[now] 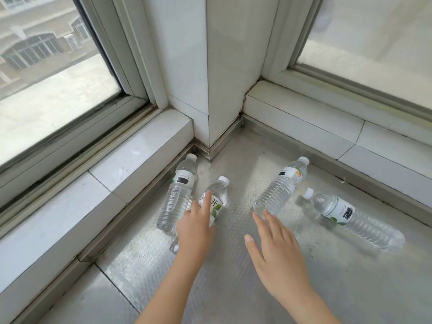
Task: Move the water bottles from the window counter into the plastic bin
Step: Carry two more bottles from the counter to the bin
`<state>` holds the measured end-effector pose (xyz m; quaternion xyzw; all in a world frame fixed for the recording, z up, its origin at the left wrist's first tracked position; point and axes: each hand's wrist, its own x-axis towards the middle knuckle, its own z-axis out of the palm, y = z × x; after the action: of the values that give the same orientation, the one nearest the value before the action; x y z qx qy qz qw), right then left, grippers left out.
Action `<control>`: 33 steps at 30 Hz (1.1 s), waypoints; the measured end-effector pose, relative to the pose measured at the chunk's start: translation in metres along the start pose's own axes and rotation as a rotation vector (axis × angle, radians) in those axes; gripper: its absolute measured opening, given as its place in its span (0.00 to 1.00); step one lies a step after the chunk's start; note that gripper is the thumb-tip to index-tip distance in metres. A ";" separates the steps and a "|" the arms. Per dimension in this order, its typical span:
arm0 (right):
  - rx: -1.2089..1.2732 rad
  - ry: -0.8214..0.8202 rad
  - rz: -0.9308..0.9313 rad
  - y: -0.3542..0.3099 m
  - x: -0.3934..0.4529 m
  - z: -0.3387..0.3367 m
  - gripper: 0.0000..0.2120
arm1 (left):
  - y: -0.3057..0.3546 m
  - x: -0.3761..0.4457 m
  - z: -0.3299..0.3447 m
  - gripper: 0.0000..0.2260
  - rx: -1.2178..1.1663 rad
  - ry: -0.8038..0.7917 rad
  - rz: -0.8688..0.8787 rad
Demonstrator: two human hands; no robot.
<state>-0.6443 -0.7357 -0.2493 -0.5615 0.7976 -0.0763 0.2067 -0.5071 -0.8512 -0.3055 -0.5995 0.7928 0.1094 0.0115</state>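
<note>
A: Counter [233, 288] first — textured metal sheet, tucked into the corner where two windows [53, 85] meet a white pillar [205, 66].

B: Arms?

A: Both forearms reach fwd from the near edge, palms down. Left hand [195, 230] is towards the left sill; right hand [278, 256] is mid-counter.

B: Bottles, big to small?

A: Four clear ones w/ white caps, all lying down. Far-right bottle [350, 218] lies near the right sill, cap towards the corner; label has a green leaf, its print blacked out. Centre-right bottle [280, 185] points its cap at the corner, label w/ a dark blot and an orange mark. Left bottle [177, 192] lies along the left sill edge, label w/ a black bar, unreadable. Short bottle [216, 197] is just beside it; label shows the character 开 plus a leaf.

B: Hands — gripping?

A: No. Left: index finger out, resting on the short bottle's label, other fingers hidden behind the hand. Right: fingers spread and flat, tips at the centre-right bottle's base; contact — can't tell.
</note>
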 end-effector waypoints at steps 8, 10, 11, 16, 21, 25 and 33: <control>0.305 0.086 0.348 0.038 0.056 -0.023 0.30 | 0.029 0.004 -0.021 0.35 -0.448 -0.052 -0.104; 0.517 0.109 0.452 0.049 0.082 -0.024 0.33 | 0.041 0.008 -0.024 0.34 -0.534 -0.040 -0.119; 0.627 0.133 0.500 0.053 0.094 -0.022 0.35 | 0.047 0.011 -0.024 0.34 -0.573 -0.033 -0.127; 0.930 0.262 0.705 0.060 0.138 -0.002 0.39 | 0.058 0.016 -0.028 0.36 -0.665 -0.011 -0.142; 0.978 0.361 0.714 0.066 0.151 0.003 0.43 | 0.048 0.013 -0.029 0.35 -0.749 -0.017 -0.179; 1.137 0.372 0.661 0.070 0.141 -0.002 0.41 | 0.036 0.004 -0.029 0.36 -0.845 -0.019 -0.226; 1.110 0.302 0.398 0.045 0.091 -0.017 0.43 | 0.019 -0.020 -0.051 0.38 -1.102 0.036 -0.254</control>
<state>-0.7163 -0.8062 -0.2726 -0.1931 0.7489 -0.5194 0.3636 -0.5143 -0.8367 -0.2496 -0.6092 0.5403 0.4948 -0.3037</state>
